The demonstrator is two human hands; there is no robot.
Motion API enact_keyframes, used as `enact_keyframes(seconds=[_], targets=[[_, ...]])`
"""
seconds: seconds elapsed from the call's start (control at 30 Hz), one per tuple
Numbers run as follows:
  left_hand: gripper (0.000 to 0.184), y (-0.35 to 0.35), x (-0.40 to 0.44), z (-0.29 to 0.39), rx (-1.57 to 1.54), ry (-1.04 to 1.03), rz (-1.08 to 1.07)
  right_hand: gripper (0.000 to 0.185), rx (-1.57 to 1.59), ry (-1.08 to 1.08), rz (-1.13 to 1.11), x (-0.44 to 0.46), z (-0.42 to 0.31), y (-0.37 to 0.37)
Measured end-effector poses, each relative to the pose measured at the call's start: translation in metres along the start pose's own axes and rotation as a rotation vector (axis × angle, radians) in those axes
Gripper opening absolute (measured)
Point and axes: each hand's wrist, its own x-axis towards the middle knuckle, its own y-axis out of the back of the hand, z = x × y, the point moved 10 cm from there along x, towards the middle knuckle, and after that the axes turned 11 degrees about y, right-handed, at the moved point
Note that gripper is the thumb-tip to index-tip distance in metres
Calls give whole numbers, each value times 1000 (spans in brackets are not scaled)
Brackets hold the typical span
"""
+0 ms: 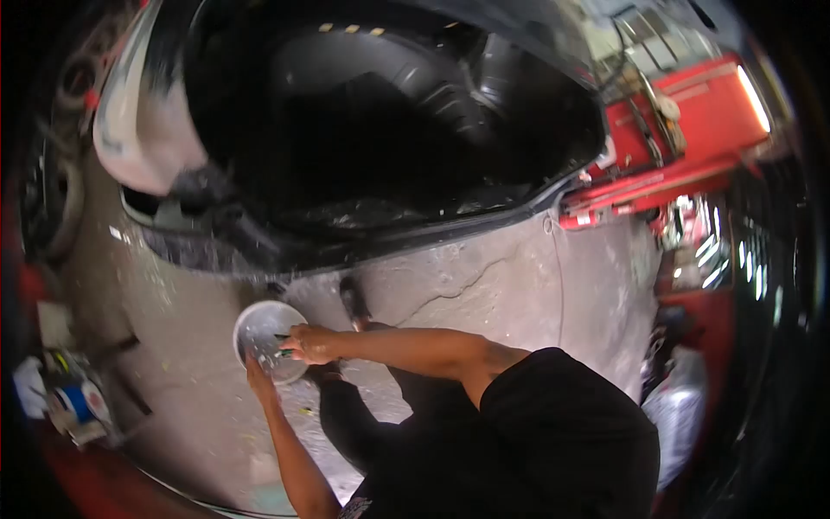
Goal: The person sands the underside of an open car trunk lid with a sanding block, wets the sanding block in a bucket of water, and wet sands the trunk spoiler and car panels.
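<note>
A round whitish bucket [245, 322] is in front of my legs, left of the middle of the view. My left hand [260, 377] grips the near left side of its rim. My right hand [313, 344] reaches across from the right over the bucket's opening, with its fingers closed. Small dark green bits show at the right fingertips, but what they belong to is too blurred to name. The inside of the bucket looks greyish, and its contents are unclear.
A car body [372, 246] with an open, dark compartment spans the top. Red shop equipment [709, 112] stands at the right, with a silvery plastic-wrapped item [679, 411] below it. Assorted supplies [78, 402] lie at the left. The concrete floor [484, 277] has cracks.
</note>
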Motion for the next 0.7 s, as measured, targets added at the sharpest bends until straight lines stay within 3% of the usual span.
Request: enact_keyframes(seconds=[0.03, 0.07, 0.1, 0.13, 0.2, 0.27, 0.3, 0.33, 0.37, 0.4, 0.43, 0.53, 0.63, 0.7], targets=[[64, 28, 6, -8, 80, 71, -29, 50, -67, 40, 30, -10, -8, 17], [53, 62, 4, -1, 300, -142, 73, 52, -134, 82, 57, -22, 0, 24], [47, 102, 12, -10, 442, -223, 153, 54, -202, 121, 78, -32, 11, 28], [41, 129, 5, -5, 604, -200, 131, 56, -193, 23, 112, -47, 36, 33], [35, 223, 17, -58, 438, -3, 211, 59, -14, -107, 239, -94, 64, 60], [32, 272, -22, -50, 299, 236, 329, 66, -121, 22, 575, -149, 122, 45], [30, 282, -62, -45, 250, 338, 374, 74, -144, -140, 458, -174, 136, 49], [30, 285, -91, -33, 314, 274, 454, 79, 47, -384, 268, -212, 94, 85], [32, 299, -123, -19, 353, 216, 562, 79, -140, -388, 431, -241, 131, 66], [31, 309, -141, -5, 358, 130, 599, 79, -106, -540, 242, -274, 208, 14], [32, 315, -149, -7, 357, 50, 639, 80, -77, -637, 157, -297, 195, 20], [32, 338, -194, 11, 428, -4, 812, 78, -209, -681, -57, -340, 278, -36], [31, 373, -198, 21, 401, -22, 966, 63, -116, -730, -54, -315, 242, -2], [31, 380, -191, 31, 355, -32, 1003, 57, -193, -528, -39, -268, 253, -3]])
